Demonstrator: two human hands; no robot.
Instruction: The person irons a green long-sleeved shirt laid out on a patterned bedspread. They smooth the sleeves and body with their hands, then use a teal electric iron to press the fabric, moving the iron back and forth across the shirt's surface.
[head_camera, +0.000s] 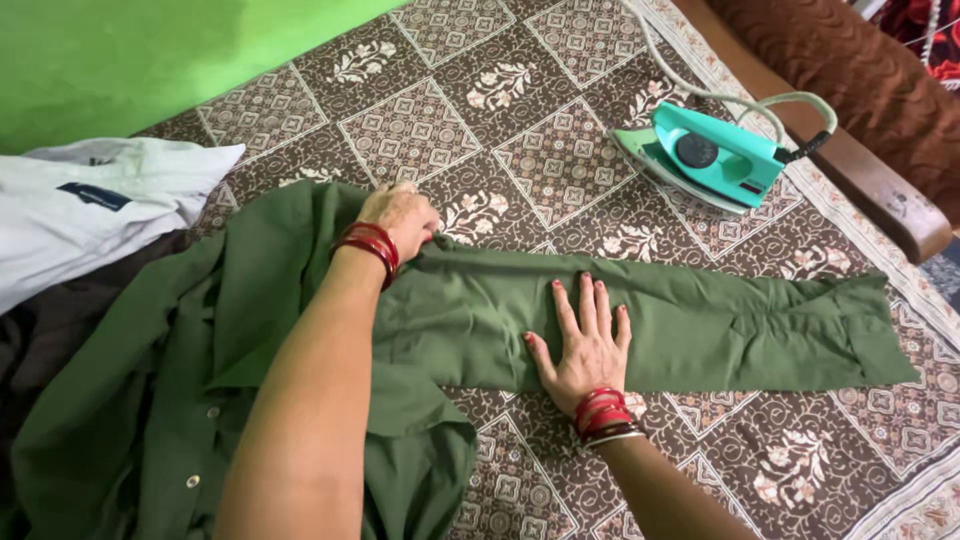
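Green shirt (300, 340) lies spread on a patterned brown bedcover (520, 120), with one long sleeve (680, 320) stretched flat out from the body of the shirt toward the far side, away from a white garment (90, 200) that sits just beside the shirt's collar end. The left hand (403, 218) is closed around the upper edge of the sleeve where it joins the shirt, fingers curled and pinching the cloth. The right hand (585, 345) lies open and flat, fingers spread, pressing down on the middle of the sleeve near its lower edge. Both wrists carry red bangles. Beyond the sleeve, well apart from the shirt, a turquoise electric iron (705, 155) rests on the bedcover with its pale cord (700, 92) looping away behind it. A brown wooden bed rail (850, 170) runs just past the iron.
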